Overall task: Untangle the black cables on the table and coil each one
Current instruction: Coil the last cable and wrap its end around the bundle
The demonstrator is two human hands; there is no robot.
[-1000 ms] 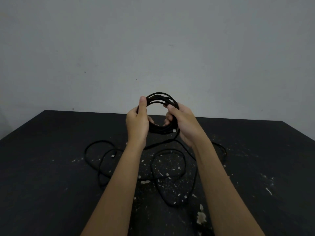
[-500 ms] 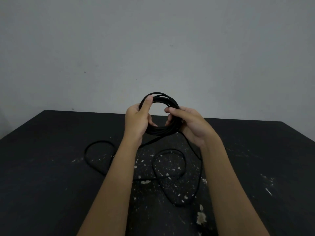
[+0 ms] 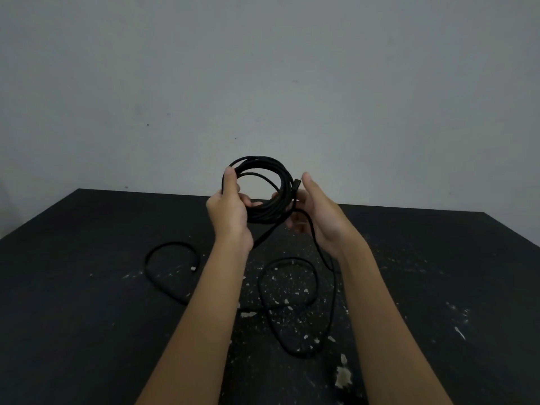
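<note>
while the left hand grips the coil to hold its loops, right hand fingers curl round the tail to feed it; slack lies below

no readable text, labels or numbers anywhere in view

Wall: plain pale grey, fills the upper half, rises behind the far edge of the surface.
Wall marks: a few small dark specks, well apart.
Surface: matte black, far corners in view.
Flecks: white chips scattered mid-surface; largest patch near the bottom edge.
Streak: short white scratch, right side.
</note>
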